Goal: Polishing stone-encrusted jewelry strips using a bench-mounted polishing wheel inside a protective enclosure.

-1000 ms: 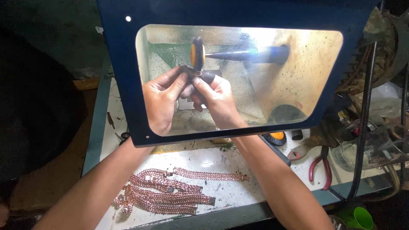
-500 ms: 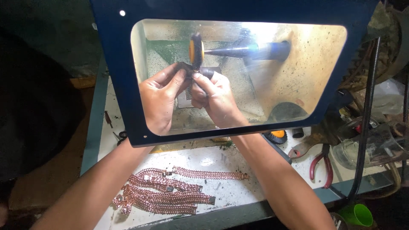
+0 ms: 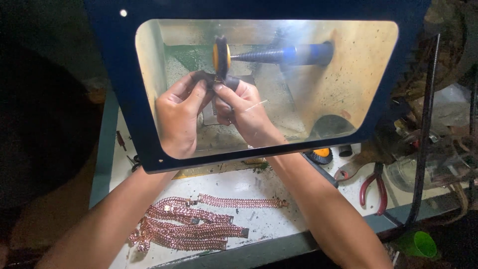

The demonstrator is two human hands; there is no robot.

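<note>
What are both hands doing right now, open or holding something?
Left hand: closed, pinching a small dark piece against the spinning wheel.
Right hand: closed on the same piece from the other side.

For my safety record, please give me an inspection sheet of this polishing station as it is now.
Surface: white bench top, dusty, debris near the guard.
Job's things: small dark piece pressed at the orange-hubbed polishing wheel on a threaded spindle.
Clutter: pile of rose-coloured chains, red-handled pliers, spare brush wheel, green cup.
Hands: left hand and right hand both pinch the piece, behind the clear guard window.
Cables: black cable hanging at right.
Surroundings: dark, cluttered at right.
</note>
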